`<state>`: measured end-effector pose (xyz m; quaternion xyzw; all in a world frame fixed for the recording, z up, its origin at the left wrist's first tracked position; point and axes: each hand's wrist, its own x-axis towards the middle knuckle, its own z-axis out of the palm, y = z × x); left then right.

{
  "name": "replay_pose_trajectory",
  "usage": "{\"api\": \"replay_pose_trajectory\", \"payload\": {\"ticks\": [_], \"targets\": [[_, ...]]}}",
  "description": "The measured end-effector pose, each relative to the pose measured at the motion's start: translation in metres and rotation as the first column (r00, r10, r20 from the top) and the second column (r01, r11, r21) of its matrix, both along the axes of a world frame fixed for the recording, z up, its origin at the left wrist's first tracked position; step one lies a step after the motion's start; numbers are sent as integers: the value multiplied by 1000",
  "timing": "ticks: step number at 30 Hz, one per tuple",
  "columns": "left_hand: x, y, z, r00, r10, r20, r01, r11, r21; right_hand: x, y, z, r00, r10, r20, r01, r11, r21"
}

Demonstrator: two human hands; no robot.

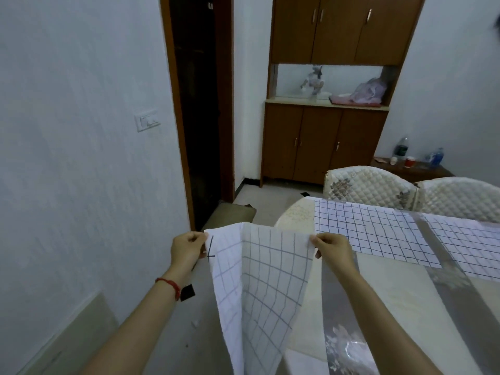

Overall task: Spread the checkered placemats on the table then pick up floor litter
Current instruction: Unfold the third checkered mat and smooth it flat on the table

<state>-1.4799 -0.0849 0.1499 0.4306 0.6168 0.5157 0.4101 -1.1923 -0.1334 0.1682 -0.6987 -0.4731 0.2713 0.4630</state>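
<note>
Two checkered placemats are already laid flat on the table (400, 301): the near laid placemat (378, 234) at the rounded far-left end, and the far laid placemat (468, 244) just beside it to the right, cut off by the frame edge. A strip of bare tabletop is seen between them.

A third placemat (259, 288) is held up in the air, over the table's near-left edge and the floor (189, 339), not yet laid. It hangs creased, with fold lines visible. Its top left corner is pinched by the left hand (189, 250), its top right corner by the right hand (334, 251); fingers of both are closed tight on the cloth. A red thread band (169, 284) is worn on the left wrist.

Progress judged: spreading part roughly two thirds done, if three mats are the full set; that cannot be told. Litter step not yet begun.

Litter counted on the floor: one dark scrap (187, 292) beside the left wrist, one dark scrap by the mat near the doorway (247, 205), one dark scrap (305, 194) near the cabinet (319, 142). A small pale bit (194, 322) is also seen; too small to identify.

Chairs: two quilted chair backs (370, 185) behind the table.
</note>
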Motion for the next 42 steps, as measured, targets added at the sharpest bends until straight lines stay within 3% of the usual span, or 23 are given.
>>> {"api": "replay_pose_trajectory", "payload": {"ticks": [10,16,24,35,42], "targets": [[73,52,65,990,-68,-125,92,978,190,100,6,42,964,-262,-46,266,955,128],[138,47,95,983,-64,-170,114,947,302,183,-4,62,950,-251,-183,282,944,169],[258,22,98,993,-78,-94,104,942,318,306,-38,62,933,-229,-276,300,921,248],[315,-33,51,963,-242,-117,267,913,308,384,-139,16,849,-261,-459,444,823,353],[303,-67,-29,941,-334,-51,338,934,119,383,-204,-51,752,-313,-580,531,809,251]]}}
